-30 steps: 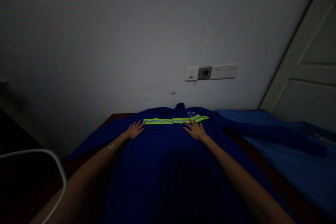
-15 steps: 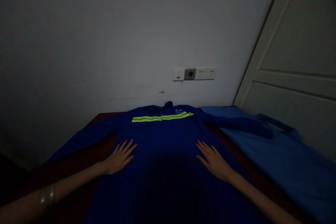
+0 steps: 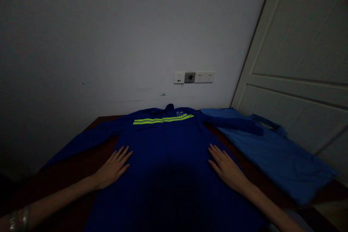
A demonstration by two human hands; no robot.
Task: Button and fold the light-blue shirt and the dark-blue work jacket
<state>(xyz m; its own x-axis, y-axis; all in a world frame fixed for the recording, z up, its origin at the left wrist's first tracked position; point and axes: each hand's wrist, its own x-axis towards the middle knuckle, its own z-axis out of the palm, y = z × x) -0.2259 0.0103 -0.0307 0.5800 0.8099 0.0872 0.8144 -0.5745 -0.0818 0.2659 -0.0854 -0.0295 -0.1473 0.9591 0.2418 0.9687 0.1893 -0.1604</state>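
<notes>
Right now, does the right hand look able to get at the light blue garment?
Probably yes: the right hand holds nothing, and the light blue garment lies to its right, with only a dark blue sleeve across its far part.

I can't read the tiny white print [image 3: 179,114] on the dark-blue, long-sleeved cloth garment [image 3: 168,145], whose lower end sinks into shadow and past the bottom edge. One sleeve [image 3: 236,123] covers part of the flat light-blue cloth garment [image 3: 274,156]; the shiny silvery bracelet [image 3: 19,219] is blurred, the pale panelled door [image 3: 296,58] cut off at right.
</notes>
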